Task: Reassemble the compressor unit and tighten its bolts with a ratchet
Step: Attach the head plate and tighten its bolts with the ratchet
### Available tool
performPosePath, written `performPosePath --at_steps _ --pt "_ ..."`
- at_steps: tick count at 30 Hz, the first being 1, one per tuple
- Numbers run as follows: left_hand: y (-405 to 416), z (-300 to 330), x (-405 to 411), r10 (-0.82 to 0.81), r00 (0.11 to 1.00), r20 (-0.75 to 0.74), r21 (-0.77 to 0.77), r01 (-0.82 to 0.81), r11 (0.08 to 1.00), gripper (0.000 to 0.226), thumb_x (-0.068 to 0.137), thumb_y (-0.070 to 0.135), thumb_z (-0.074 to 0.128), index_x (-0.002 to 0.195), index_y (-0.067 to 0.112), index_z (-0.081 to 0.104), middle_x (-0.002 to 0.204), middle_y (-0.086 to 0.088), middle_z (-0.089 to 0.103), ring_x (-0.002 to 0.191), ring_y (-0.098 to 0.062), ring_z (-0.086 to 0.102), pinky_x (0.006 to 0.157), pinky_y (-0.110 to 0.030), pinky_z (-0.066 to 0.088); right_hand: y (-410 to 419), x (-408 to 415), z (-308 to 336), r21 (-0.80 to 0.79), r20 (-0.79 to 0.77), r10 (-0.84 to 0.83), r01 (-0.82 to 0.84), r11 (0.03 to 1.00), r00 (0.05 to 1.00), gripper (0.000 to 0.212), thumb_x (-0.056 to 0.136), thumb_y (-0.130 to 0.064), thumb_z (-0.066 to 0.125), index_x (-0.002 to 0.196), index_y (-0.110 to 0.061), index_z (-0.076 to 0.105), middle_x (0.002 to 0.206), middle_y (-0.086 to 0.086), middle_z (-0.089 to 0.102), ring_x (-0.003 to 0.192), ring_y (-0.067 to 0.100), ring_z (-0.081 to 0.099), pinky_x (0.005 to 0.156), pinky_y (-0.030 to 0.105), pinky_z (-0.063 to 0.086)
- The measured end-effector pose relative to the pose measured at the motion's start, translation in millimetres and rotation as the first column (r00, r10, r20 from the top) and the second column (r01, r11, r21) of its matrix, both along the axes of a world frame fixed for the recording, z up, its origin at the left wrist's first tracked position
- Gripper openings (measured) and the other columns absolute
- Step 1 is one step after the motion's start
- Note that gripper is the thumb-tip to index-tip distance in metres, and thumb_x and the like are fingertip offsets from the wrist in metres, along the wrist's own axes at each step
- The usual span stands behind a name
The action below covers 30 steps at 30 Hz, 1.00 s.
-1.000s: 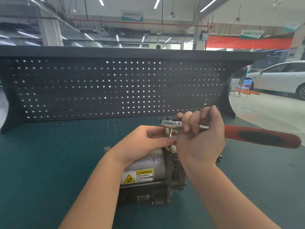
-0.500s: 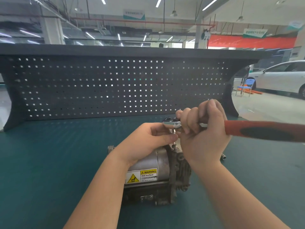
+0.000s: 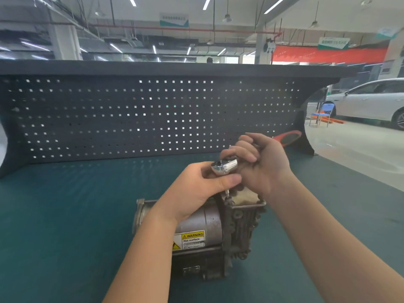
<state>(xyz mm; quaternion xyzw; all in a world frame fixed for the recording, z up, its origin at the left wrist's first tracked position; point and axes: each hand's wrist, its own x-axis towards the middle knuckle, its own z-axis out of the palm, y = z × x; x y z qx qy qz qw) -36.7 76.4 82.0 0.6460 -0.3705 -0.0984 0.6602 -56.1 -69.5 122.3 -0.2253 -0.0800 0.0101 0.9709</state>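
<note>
We see that the ratchet (image 3: pixel 225 166) has swung. One second ago its red handle (image 3: pixel 288 137) pointed to the right, almost level across the bench; now it points to the far right, toward the pegboard (image 3: pixel 131 119), and only its end shows behind the right hand (image 3: pixel 260 165). We judge this as one stroke of tightening, or the return swing of it; which one, we cannot tell from the pictures.

The right hand holds the ratchet close to its head, with the fingers curled tight around the shaft. The left hand (image 3: pixel 196 189) steadies the tool from below: the thumb and the fingers pinch just under the shiny head, where the thin extension (image 3: pixel 227 192) goes down. The tip of the extension meets a bolt at the top of the compressor (image 3: pixel 209 232), at the edge of the finned housing. The bolt itself is too small to see well.

The compressor lies on its side on the green mat (image 3: pixel 65 215), near us in the middle, with the warning label (image 3: pixel 192 239) facing us. It has shifted a little lower in the view than before, but this seems to come from the head camera moving.

For the task, we think the tightening of this bolt is in progress and not yet finished, and other bolts may remain.
</note>
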Motion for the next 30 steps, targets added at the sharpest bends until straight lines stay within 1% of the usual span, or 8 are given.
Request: performPosePath --at_steps 4,8,14,18,21,24,26,30 --pt "4.1 -4.6 -1.2 0.019 1.000 -0.007 -0.010 -0.020 1.000 0.021 0.082 0.031 0.073 0.099 0.018 0.075 0.094 -0.011 0.076 0.093 -0.024 0.073 0.086 -0.030 0.056 -5.0 0.4 -1.6 -0.021 -0.039 0.035 -0.036 0.999 0.999 0.029 0.086 -0.011 0.043 0.057 -0.011 0.043 0.041 -0.005 0.029 0.037 0.010 0.037 0.069 0.032 0.046" --pt "2.2 -4.1 -2.2 0.038 0.998 0.045 0.032 -0.039 0.999 0.016 0.084 0.030 0.067 0.095 0.024 0.076 0.088 -0.006 0.077 0.087 -0.018 0.072 0.081 -0.025 0.055 -14.0 -8.5 -8.9 -0.261 -0.100 -0.024 -0.003 0.965 0.995 0.026 0.095 -0.026 0.049 0.081 -0.004 0.053 0.084 0.015 0.065 0.083 0.031 0.068 0.067 0.042 0.054" --pt "2.0 -2.2 -2.2 -0.003 1.000 0.015 0.010 0.003 1.000 0.014 0.081 0.026 0.068 0.091 0.027 0.078 0.093 -0.004 0.076 0.091 -0.021 0.072 0.085 -0.030 0.055 -41.4 -41.7 -13.4 -0.600 -0.192 0.101 -0.198 0.775 0.976 0.061 0.080 -0.037 0.065 0.112 0.015 0.064 0.116 0.030 0.065 0.097 0.035 0.070 0.075 0.034 0.061" --pt "3.1 -4.0 0.3 -0.015 1.000 -0.005 0.012 0.015 1.000 0.013 0.083 0.024 0.066 0.088 0.026 0.077 0.089 -0.003 0.074 0.089 -0.023 0.071 0.087 -0.036 0.054 -41.8 -72.0 -1.7 -0.882 -0.067 0.020 -0.069 0.467 0.998 0.039 0.073 -0.038 0.073 0.076 0.000 0.077 0.099 0.021 0.073 0.097 0.031 0.071 0.085 0.037 0.059" --pt "2.8 -2.3 0.1 -0.029 1.000 -0.010 0.032 0.030 0.999 0.015 0.084 0.027 0.066 0.095 0.027 0.076 0.090 -0.006 0.076 0.087 -0.021 0.072 0.080 -0.027 0.055 -29.9 -95.1 16.3 -0.931 0.274 -0.026 0.272 0.242 0.961 0.024 0.082 -0.036 0.069 0.077 -0.016 0.079 0.084 0.003 0.077 0.079 0.013 0.074 0.067 0.014 0.055" --pt "1.8 -2.7 0.3 -0.021 0.999 -0.031 0.032 0.022 0.999 0.011 0.082 0.029 0.067 0.087 0.028 0.076 0.087 -0.008 0.076 0.085 -0.024 0.072 0.080 -0.032 0.056 -20.7 -78.1 29.7 -0.736 0.633 -0.022 0.592 -0.327 0.774 0.024 0.092 -0.047 0.057 0.086 -0.031 0.072 0.088 -0.020 0.072 0.084 -0.007 0.065 0.070 0.005 0.046" --pt "1.6 -3.0 0.1 -0.019 0.999 -0.038 0.019 0.020 1.000 0.012 0.083 0.028 0.067 0.089 0.027 0.077 0.086 -0.008 0.075 0.084 -0.024 0.072 0.080 -0.032 0.056 -18.9 -57.3 40.2 -0.725 0.464 0.017 0.390 -0.568 0.886 0.029 0.092 -0.052 0.055 0.094 -0.027 0.070 0.084 -0.016 0.073 0.082 0.002 0.067 0.072 0.015 0.049" --pt "1.4 -2.7 -2.1 -0.025 1.000 -0.012 0.046 0.026 0.999 0.013 0.083 0.033 0.067 0.091 0.029 0.076 0.089 -0.007 0.076 0.088 -0.025 0.073 0.081 -0.029 0.056 -36.9 -39.1 62.2 -0.765 0.199 0.123 0.233 -0.600 0.972 0.029 0.090 -0.053 0.060 0.077 -0.029 0.072 0.067 -0.012 0.072 0.057 0.004 0.064 0.052 0.014 0.045"
